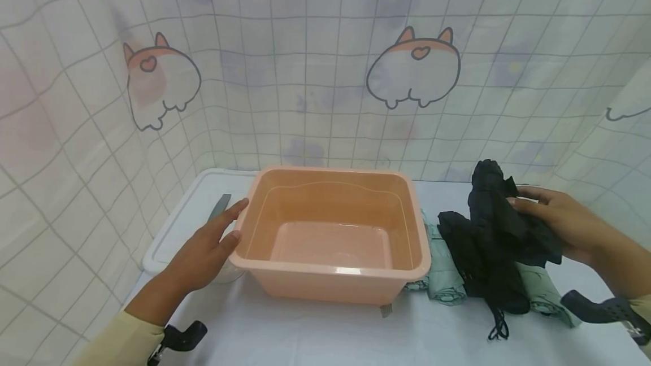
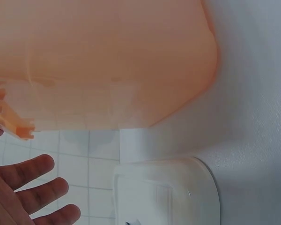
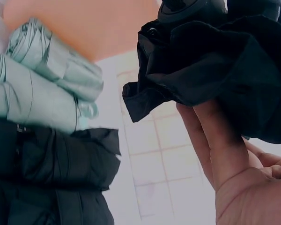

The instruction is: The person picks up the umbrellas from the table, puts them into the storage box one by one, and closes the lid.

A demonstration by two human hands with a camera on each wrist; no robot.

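Observation:
A peach plastic basin (image 1: 333, 242) stands on the white surface, nothing inside it. My left hand (image 1: 205, 250) is at its left rim, fingertips touching the rim. In the left wrist view several fingers (image 2: 35, 171) of that hand are straight and spread beside the basin wall (image 2: 107, 61). To the right of the basin, my right hand (image 1: 559, 219) holds a black folded umbrella (image 1: 490, 202) by its loose fabric, raised and tilted over others. The right wrist view shows the umbrella's dark cloth (image 3: 215, 70) above the fingers. Black folded umbrellas (image 3: 61, 159) lie beneath.
Pale green rolled umbrellas (image 1: 445, 270) lie between the basin and the black ones; another green roll (image 1: 544, 292) lies at the right. A white lid or tray (image 1: 178, 225) sits left of the basin, near a whitish container (image 2: 178, 187). A patterned curtain (image 1: 325, 72) hangs behind.

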